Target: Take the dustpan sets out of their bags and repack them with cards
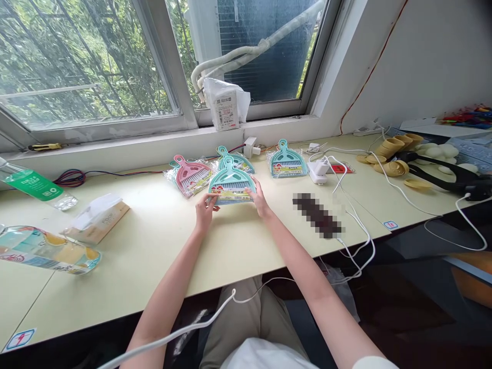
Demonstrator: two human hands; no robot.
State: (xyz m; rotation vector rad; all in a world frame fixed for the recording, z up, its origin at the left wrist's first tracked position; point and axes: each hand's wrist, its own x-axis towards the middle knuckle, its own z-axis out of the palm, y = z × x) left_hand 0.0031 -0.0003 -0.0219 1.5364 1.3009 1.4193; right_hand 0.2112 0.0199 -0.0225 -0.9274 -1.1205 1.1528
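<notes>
Between my two hands is a mint-green mini dustpan and brush set [231, 185], its handle pointing away toward the window. My left hand [206, 210] grips its lower left corner, and my right hand [260, 198] clasps its right side. Just behind it lies another green set [237, 159], partly covered by the held one. A pink dustpan set [190, 175] in clear wrapping lies to the left, over a green one that is mostly hidden. Apart from these, on the right, rests one more wrapped green set [287, 161].
On the left are a tissue pack [98, 218], a drink bottle [48, 249] and a water bottle [38, 184]. White cables run from a charger [319, 170] past a pixelated dark object [317, 215]. Yellow cups [395, 151] stand far right. Another white cable [180, 328] crosses my lap.
</notes>
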